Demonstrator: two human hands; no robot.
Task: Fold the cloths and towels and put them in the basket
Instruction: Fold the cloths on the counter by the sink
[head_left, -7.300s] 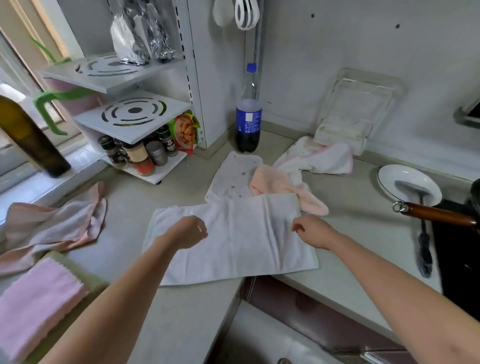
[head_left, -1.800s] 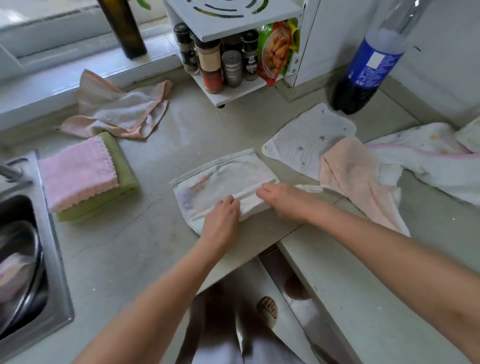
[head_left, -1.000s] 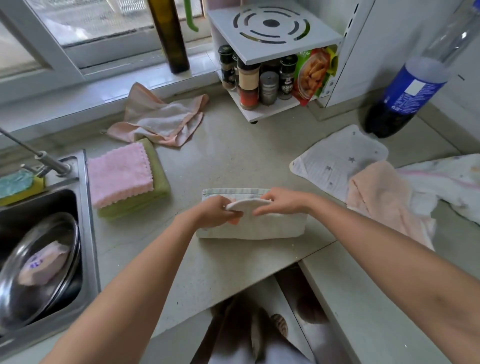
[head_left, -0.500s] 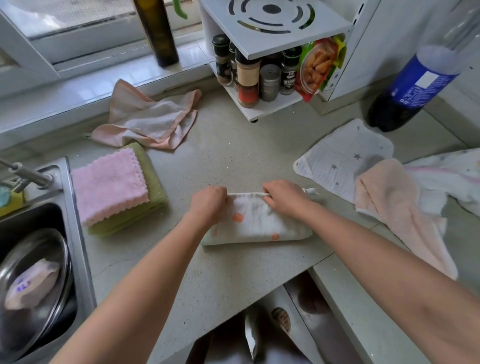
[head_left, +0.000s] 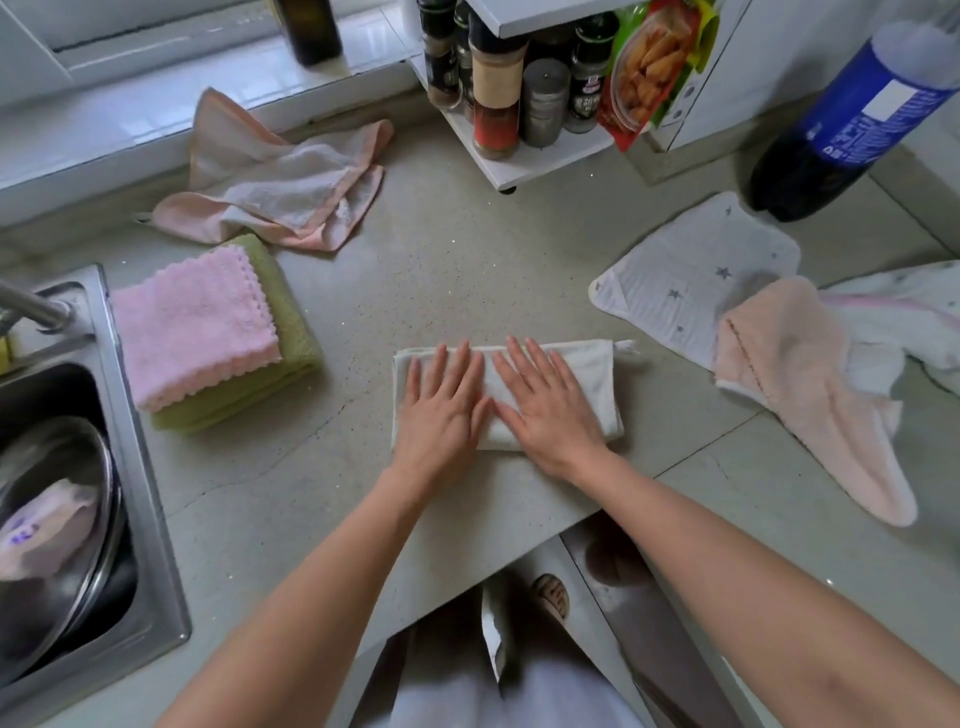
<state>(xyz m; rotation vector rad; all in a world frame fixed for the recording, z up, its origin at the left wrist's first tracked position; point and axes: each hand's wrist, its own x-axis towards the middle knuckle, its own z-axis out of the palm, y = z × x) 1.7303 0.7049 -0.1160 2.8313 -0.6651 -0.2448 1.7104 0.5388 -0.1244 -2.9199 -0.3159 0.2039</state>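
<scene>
Fold's finished: your left hand (head_left: 439, 410) and right hand (head_left: 545, 408), pinching the edge a moment ago, now press flat-fingered on the white towel (head_left: 592, 384), ready for the basket.

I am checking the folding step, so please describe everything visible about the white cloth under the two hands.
The white cloth looks like soft, thin fabric, folded into a compact flat rectangle with its long side running left to right. A small loop or tag sticks out at its far right corner. It lies on the grey countertop near the front edge. The left hand and right hand press flat on it, fingers straight, side by side.
</scene>
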